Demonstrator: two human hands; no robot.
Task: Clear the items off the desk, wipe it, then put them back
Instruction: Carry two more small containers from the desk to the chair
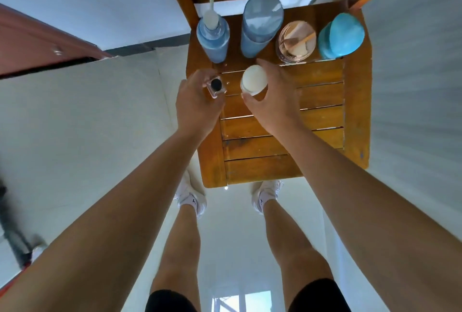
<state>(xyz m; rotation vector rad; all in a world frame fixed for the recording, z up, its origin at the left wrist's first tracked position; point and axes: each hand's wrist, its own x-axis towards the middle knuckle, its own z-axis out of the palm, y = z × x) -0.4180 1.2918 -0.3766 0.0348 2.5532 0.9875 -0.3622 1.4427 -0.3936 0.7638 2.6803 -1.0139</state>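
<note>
Sides of a white-lidded jar (253,79) are hidden by the gripping right hand (275,97), a black-capped square glass bottle (216,85) being pinched by the left hand (197,104) over a slatted wooden seat (321,116).

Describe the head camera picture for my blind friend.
A person's left hand holds a small black-capped bottle and the right hand grips a white-topped bottle over a wooden chair seat. Behind stand a blue pump bottle, a tall blue bottle, a clear jar and a blue jar.
</note>
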